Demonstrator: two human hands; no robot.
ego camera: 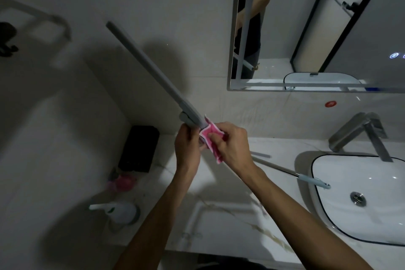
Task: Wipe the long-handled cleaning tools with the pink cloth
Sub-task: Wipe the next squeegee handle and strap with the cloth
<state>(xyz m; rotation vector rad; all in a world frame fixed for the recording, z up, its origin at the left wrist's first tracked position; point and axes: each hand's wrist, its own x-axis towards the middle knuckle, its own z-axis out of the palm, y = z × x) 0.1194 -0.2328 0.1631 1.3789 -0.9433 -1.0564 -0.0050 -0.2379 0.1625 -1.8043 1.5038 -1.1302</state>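
A long grey tool handle [151, 70] slants up and to the left from my hands, above the marble counter [221, 210]. My left hand [186, 147] grips its lower end just below a grey collar. My right hand [232, 144] pinches the pink cloth [211, 136], which is wrapped against the handle between both hands. A second long tool with a metal shaft and pale blue grip [291, 173] lies on the counter, its end reaching over the sink's rim.
A white basin [328, 182] with a steel faucet [363, 133] sits at the right, under a mirror [317, 28]. At the left of the counter stand a black box [139, 149], a pink item [122, 182] and a white pump bottle [118, 212].
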